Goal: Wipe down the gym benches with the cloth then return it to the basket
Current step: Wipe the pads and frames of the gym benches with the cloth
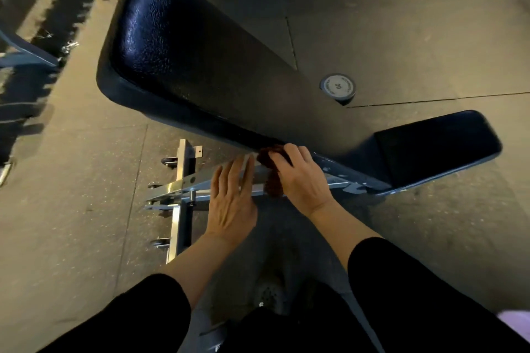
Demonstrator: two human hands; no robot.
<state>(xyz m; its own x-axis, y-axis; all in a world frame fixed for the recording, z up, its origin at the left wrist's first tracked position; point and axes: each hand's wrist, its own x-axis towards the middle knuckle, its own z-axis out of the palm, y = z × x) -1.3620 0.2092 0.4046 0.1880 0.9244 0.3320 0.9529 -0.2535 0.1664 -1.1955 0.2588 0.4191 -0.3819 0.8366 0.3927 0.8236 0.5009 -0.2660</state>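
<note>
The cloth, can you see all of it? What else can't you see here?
- Cloth: head view, mostly hidden under the right hand.
- Basket: nowhere in view.
- Weight: its small lettering is too tiny to read.
- Racks: cut off by the left edge, blurred.

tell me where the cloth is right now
In the head view the dark red cloth sits just right of centre, gripped by the right hand against the bench's metal frame, just below the backrest pad.
</note>
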